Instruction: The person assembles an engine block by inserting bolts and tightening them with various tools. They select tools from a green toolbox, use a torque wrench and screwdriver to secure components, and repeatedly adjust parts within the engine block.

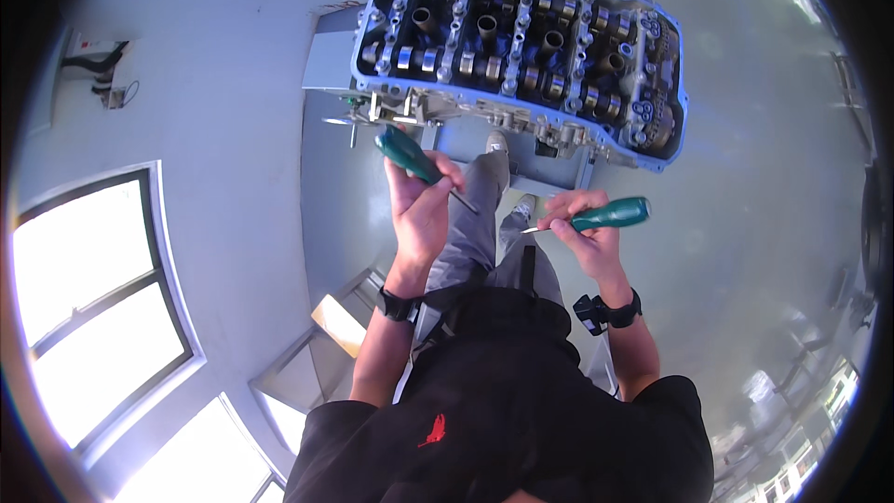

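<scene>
Head cam: both hands up in front of the body, each w/ a green-handled screwdriver. L hand (421, 212) has its fingers (453, 174) closed round L driver (402, 151); handle end sticks out up & left, metal shaft comes out the other side, slanting down-right, tip in the air over the trousers (466, 242). R hand (590, 235) holds R driver (613, 214), fingers bent in a narrow grip where handle meets shaft; handle points right, thin shaft points left, approx. level, tip also free. The 2 tips face each other across a gap, not touching.

Engine (514, 45) sits beyond the hands, top centre, its top side uncovered: 2 rows of shiny cam lobes, 4 dark round tubes btwn them, chain (663, 65) at the R end. Neither driver touches it, AFAICT. It's up on a grey stand (548, 175); shoes (497, 143) partly show nr its foot.

Black straps on both wrists, L strap (399, 305) & R strap (622, 309), the latter w/ a small black box (589, 315) on its inner side. Black shirt (540, 410) w/ red emblem fills bottom ctr. Bright window (98, 233) far L in a pale wall (223, 130); shiny grey floor (745, 214) to the R.
</scene>
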The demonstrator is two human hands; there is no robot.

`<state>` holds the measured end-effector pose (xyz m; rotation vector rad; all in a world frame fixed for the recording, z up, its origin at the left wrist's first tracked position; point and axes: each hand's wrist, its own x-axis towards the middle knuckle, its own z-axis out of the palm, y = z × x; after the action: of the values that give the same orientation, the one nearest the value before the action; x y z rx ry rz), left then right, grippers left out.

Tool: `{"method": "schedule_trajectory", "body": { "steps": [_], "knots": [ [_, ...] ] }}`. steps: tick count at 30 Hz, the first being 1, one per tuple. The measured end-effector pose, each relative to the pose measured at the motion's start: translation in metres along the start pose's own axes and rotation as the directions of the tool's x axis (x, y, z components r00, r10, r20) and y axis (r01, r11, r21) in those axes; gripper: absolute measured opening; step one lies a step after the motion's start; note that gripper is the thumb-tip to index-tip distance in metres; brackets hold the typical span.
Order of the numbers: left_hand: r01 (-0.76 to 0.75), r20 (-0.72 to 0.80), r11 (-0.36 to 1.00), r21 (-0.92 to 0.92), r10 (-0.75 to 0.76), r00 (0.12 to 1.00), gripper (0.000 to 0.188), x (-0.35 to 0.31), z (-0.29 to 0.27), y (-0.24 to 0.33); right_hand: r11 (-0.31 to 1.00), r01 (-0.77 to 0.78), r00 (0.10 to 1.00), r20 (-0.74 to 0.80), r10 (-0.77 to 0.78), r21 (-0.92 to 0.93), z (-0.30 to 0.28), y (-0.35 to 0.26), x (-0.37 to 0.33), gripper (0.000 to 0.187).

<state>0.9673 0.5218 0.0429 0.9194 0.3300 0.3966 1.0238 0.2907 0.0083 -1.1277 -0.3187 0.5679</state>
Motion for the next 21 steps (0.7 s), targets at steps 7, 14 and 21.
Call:
{"method": "schedule_trajectory", "body": {
  "steps": [7,14,21],
  "knots": [
    [-0.037,0.329,0.959,-0.282,0.132,0.935,0.054,0.092,0.030,0.024,0.983,0.161,0.983,-0.072,-0.168,-0.092,-0.003,-0.017,0.052,0.025],
    [0.047,0.415,0.950,-0.308,0.090,0.906,0.082,0.168,0.057,0.061,0.792,0.103,0.905,-0.274,-0.326,-0.602,0.008,-0.079,0.089,0.040],
    [0.067,0.331,0.981,-0.183,-0.002,0.944,0.067,0.189,0.038,0.072,0.825,0.026,0.813,-0.469,-0.346,-0.564,0.043,-0.111,0.115,0.029]
  ]
}}
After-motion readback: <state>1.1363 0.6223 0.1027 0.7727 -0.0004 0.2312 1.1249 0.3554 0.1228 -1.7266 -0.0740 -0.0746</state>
